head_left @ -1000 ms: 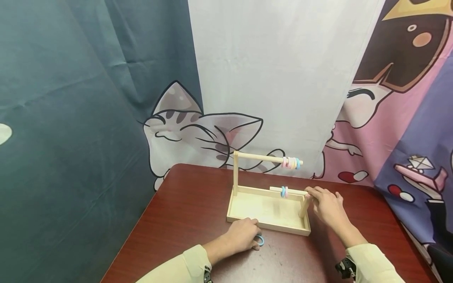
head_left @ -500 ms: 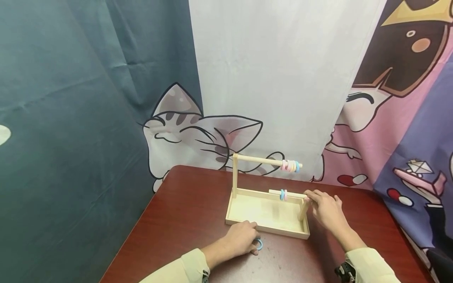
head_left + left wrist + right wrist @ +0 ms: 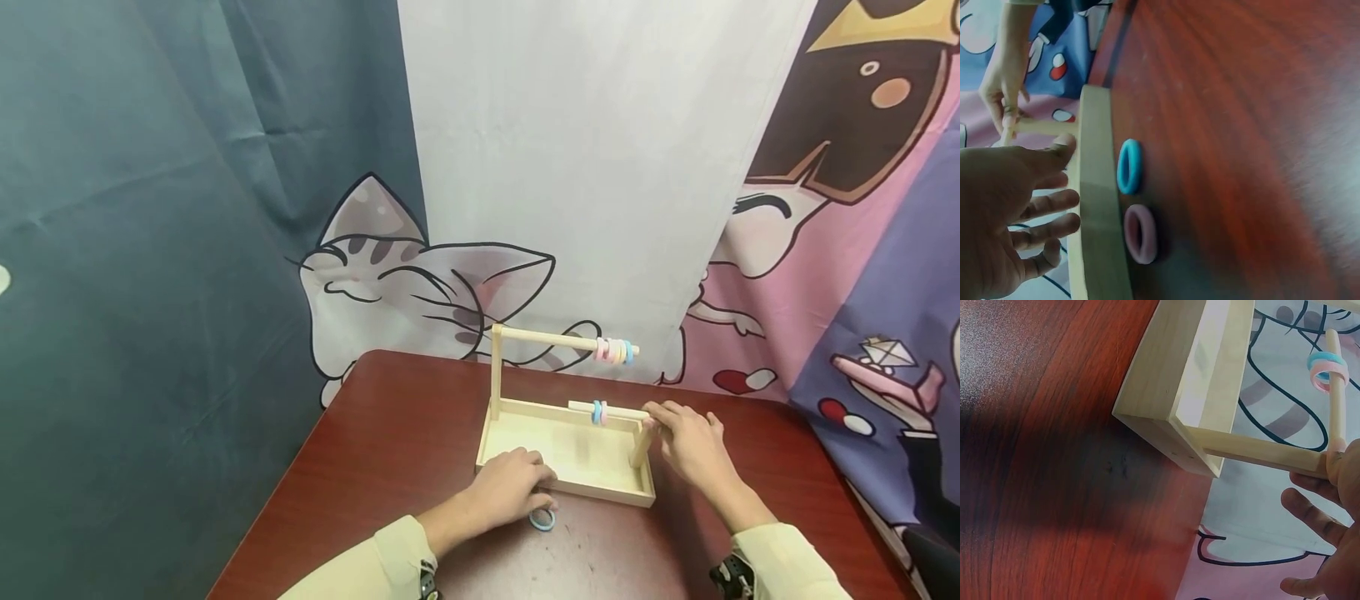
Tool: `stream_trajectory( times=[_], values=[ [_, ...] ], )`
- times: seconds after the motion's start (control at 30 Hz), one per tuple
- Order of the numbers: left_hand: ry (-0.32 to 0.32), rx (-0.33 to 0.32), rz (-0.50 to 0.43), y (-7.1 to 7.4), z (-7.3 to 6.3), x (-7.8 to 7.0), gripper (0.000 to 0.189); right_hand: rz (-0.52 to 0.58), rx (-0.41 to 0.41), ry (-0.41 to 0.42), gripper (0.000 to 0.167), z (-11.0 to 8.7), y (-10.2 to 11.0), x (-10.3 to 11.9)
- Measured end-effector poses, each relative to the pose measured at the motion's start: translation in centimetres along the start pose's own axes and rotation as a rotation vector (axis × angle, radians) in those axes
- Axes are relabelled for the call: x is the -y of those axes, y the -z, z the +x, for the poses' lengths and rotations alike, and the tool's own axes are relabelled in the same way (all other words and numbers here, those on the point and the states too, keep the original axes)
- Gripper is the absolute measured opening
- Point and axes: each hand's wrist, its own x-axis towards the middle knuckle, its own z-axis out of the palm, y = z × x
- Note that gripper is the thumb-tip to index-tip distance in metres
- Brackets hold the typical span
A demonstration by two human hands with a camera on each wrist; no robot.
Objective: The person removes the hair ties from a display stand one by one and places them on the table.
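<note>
"Steadying the wooden rack [image 3: 566,442], what matters?"

"A light pinch, I'd judge, so nothing gets tugged. It stands upright on the desk [image 3: 405,467], its long axis running from half past nine to half past three in the head view."

"And the bars?"

"The upper bar [image 3: 551,337] points its free end, with a cluster of rings [image 3: 613,351], just past three; the lower bar [image 3: 626,412] points just past nine."

"Right hand [image 3: 690,442]?"

"At the rack's three o'clock, finger and thumb pinching where post and lower bar meet."

"Left hand [image 3: 513,483]?"

"Seven o'clock, by the rack's front wall, fingers apart, loosely bent, holding nothing. A loose blue ring [image 3: 1135,165] lies at that hand's five; a loose pink ring [image 3: 1149,234] sits at the blue one's six in the left wrist view. Either is best pinched by its rim."
</note>
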Motion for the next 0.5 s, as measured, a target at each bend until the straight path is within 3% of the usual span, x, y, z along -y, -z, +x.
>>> stream_trajectory(
  times=[0.23,0.5],
  values=[
    [0.065,-0.103,-0.057,1.2,2.0,1.1,0.034,0.006,-0.008,-0.002,0.026,0.2,0.2,0.0],
    [0.146,-0.116,-0.073,2.0,3.5,1.7,0.042,0.009,0.001,-0.004,0.023,0.2,0.2,0.1]
  ],
)
